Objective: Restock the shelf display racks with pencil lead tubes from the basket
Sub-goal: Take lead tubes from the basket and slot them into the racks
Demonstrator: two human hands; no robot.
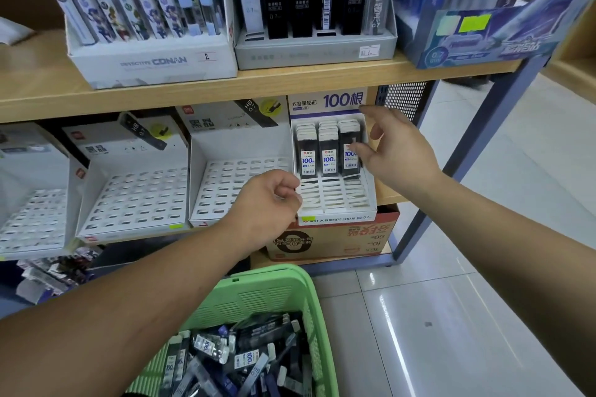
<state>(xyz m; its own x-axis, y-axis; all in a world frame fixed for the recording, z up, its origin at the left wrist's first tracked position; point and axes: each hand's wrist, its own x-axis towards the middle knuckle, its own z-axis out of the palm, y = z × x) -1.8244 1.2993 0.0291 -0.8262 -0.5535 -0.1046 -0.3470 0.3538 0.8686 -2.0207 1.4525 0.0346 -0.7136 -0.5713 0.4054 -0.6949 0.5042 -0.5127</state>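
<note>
Wooden shelves filled the middle of the frame, and the white rack with the big 100 sat at the right end of the lower one. My right hand was there with its fingers straight and spread apart, the tips touching the right row of lead tubes standing at the back of the rack. I think a hard poke could have tipped those tubes forward, since the slots in front of them were bare. My left hand was curled at the rack's front left corner; I could not tell if it held anything. Many loose tubes lay piled in the green basket at the bottom of the frame, well apart from both hands
</note>
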